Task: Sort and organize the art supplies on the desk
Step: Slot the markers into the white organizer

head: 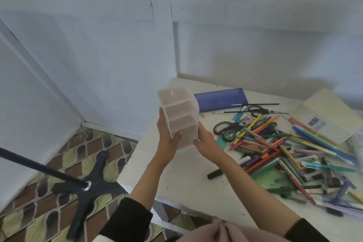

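We hold one translucent white plastic organiser point(180, 116) tilted in the air over the left edge of the white counter point(186, 179). We count four stepped open compartments in it, all pale and see-through. Our left hand point(169, 141) wraps its left side, thumb across the front, and our right hand point(206, 139) curls round its lower right corner, so each grip is closed on it. On the counter lie one blue translucent rectangular case point(220, 99), two pairs of dark-handled scissors point(225, 129), two thin black paintbrushes point(261, 104), and one jumbled heap of coloured pens and pencils point(275, 147), too many to count.
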A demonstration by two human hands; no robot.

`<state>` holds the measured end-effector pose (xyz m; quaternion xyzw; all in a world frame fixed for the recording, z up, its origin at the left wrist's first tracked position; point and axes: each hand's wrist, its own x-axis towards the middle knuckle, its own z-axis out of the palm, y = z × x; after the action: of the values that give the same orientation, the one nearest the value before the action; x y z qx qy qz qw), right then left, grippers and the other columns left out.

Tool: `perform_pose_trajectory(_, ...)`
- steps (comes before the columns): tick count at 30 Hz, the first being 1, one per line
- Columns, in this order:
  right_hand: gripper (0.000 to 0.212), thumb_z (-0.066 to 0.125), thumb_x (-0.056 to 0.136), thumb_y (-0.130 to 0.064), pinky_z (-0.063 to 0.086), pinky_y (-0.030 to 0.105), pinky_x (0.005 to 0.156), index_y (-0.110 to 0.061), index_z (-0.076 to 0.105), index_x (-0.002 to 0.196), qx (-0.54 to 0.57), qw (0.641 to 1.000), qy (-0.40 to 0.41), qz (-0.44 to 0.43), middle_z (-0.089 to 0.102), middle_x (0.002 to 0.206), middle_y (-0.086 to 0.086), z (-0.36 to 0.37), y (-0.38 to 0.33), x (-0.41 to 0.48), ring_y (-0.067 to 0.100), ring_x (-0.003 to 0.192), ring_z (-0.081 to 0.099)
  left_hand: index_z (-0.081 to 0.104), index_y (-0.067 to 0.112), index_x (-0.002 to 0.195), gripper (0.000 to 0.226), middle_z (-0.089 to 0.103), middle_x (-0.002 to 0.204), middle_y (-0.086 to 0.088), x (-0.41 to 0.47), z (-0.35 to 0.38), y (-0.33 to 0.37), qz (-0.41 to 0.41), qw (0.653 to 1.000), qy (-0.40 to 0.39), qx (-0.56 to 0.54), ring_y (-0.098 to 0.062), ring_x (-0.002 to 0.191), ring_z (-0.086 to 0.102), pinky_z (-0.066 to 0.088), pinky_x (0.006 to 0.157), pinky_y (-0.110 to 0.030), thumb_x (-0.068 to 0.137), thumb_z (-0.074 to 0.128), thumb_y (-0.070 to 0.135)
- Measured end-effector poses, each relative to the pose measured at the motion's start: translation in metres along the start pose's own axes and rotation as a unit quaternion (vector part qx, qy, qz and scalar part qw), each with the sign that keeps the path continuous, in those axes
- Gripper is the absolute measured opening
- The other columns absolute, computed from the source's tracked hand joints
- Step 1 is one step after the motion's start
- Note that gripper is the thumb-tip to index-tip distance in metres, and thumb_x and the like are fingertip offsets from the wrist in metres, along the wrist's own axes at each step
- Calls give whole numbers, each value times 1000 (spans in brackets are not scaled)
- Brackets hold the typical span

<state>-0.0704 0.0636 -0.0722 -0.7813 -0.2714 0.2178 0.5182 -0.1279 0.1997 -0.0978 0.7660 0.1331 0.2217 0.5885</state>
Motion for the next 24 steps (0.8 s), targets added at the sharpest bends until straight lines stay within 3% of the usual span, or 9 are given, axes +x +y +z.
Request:
perform_pose_trajectory(4,76,36,77,15,39,22,104,-19,32,145,-1,1000,-27,-14,47,139,-3,-8,16,-5,10,124,45,-6,31,149,100,19,151,-5,-5,8,-8,-3,1000,27,-3,-23,141,24,31,110,-58,79,53,71)
perform_pose_trajectory(7,77,34,78,15,34,21,104,-23,35,144,-9,999,-37,-5,44,142,-8,-18,23,-15,5,129,39,-6,41,148,100,15,153,-1,-12,14,-9,-7,999,48,-1,-21,142,21,30,111,-56,77,57,70)
perform_pose_trajectory(9,72,34,80,16,33,11,99,-21,42,141,-14,1000,-21,-2,45,139,-8,-26,28,-25,3,127,40,-5,48,145,98,11,154,6,-22,20,-10,-15,996,85,17,-18,144,17,29,112,-55,76,62,66)
perform_pose_trajectory(12,55,41,85,14,37,1,91,-15,55,129,-23,999,39,8,57,125,-4,-55,38,-41,3,117,51,12,33,146,95,21,140,16,-45,37,-10,-3,978,192,76,-16,133,30,36,107,-51,74,72,38)
perform_pose_trajectory(14,45,44,87,11,45,11,92,-14,62,120,-10,996,84,21,64,116,-2,-82,42,-52,0,106,58,30,18,135,76,29,125,7,-58,52,-9,25,956,268,117,-18,111,40,44,94,-44,70,70,20)
perform_pose_trajectory(16,42,42,86,15,49,12,87,-10,66,111,12,991,130,26,69,106,2,-109,46,-63,-6,93,63,40,13,118,57,37,110,-7,-70,67,-5,65,942,295,145,-14,95,38,43,84,-34,67,65,8)
perform_pose_trajectory(19,46,38,86,18,53,18,83,-15,67,100,21,983,181,34,71,94,1,-144,58,-82,2,87,67,44,17,104,35,45,97,-11,-77,93,5,135,952,227,153,-13,89,40,41,78,-23,72,56,10)
perform_pose_trajectory(22,50,37,85,19,55,31,80,-21,66,91,21,977,205,48,72,87,3,-173,75,-101,17,86,70,49,15,98,24,49,91,-6,-72,122,17,210,955,119,173,-19,84,47,47,71,-33,75,50,7)
perform_pose_trajectory(24,51,37,86,18,55,33,80,-22,67,89,1,972,227,52,71,86,5,-193,84,-120,17,81,70,52,15,97,24,50,91,-3,-68,149,30,243,955,38,165,-20,84,50,49,70,-36,76,50,2)
